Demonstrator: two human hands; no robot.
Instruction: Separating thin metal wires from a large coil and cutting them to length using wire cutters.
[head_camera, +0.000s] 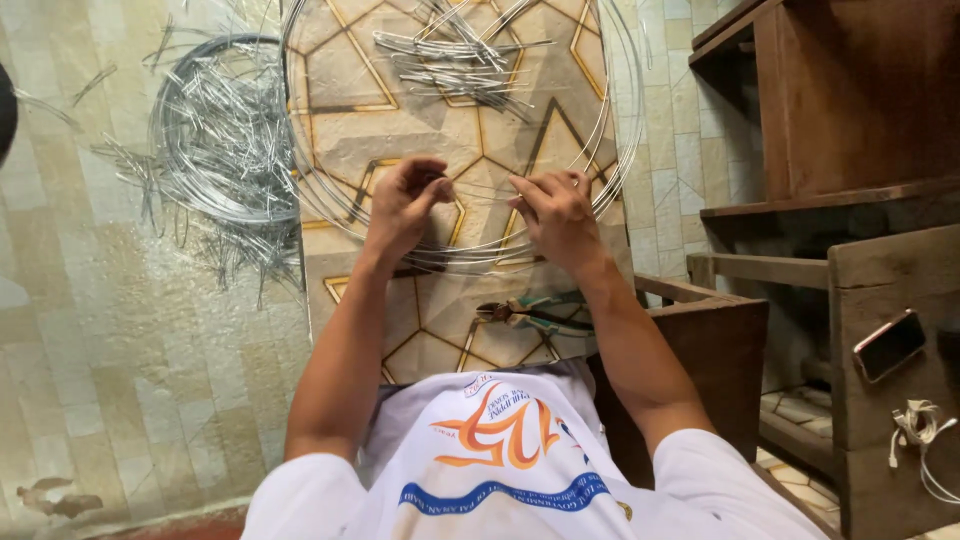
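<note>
The left hand (403, 205) has its fingers curled shut, thumb and forefinger pinching the wire of a big ring (330, 210) made of several thin loops lying together; I cannot count the loops. The right hand (556, 212) grips the same ring close by, its fingers bent over the wire, and a short gap of bare wire runs between the two sets of fingertips. The ring lies on a patterned board (350, 140), and its far arc runs past the board's top edge and out of view. Beyond the fingers, inside the ring, lies one loose heap of short cut wires (460, 60). Toward the body from the right fingers rests one pair of pliers (525, 312), near the board's near edge. Left of the left fingers, well apart on the tiled floor (110, 330), sits one wire coil (215, 135) strewn with short pieces. Right of the right fingers stands dark wooden furniture (850, 110), with one phone (888, 344) and one white cable (918, 430) on it. The floor left of the board is open.
</note>
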